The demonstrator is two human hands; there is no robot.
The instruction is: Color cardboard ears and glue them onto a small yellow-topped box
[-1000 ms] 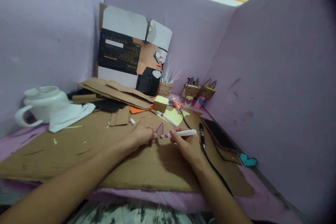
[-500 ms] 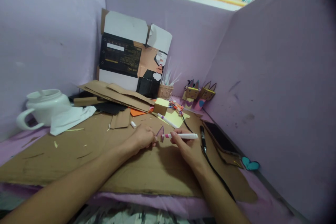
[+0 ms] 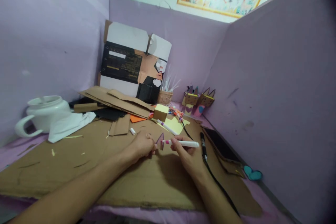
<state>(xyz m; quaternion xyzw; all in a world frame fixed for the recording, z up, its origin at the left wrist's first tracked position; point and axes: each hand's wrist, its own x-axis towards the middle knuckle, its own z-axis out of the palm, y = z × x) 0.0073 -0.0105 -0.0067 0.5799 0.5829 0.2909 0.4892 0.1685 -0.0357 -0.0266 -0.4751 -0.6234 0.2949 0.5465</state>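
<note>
Pinched in the fingers of my left hand is a small pointed cardboard piece, edged in purple and tinted pink inside. My right hand grips a white marker with a pink band, held almost level. Its tip points left and meets or nearly meets the right side of the pointed piece. A loose white cap lies on the cardboard sheet beyond my left hand. Farther back, a second marker with a purple end rests on yellow paper.
A white pot with a cloth stands left. Cardboard strips and a small box lie behind. A black pen-like tool with a cord and a phone lie right. Two cardboard figures stand at the back.
The camera has tilted up a little, so the scene sits lower and more of the framed picture shows. Both hands keep their holds, and the marker stays close to the pointed piece.
</note>
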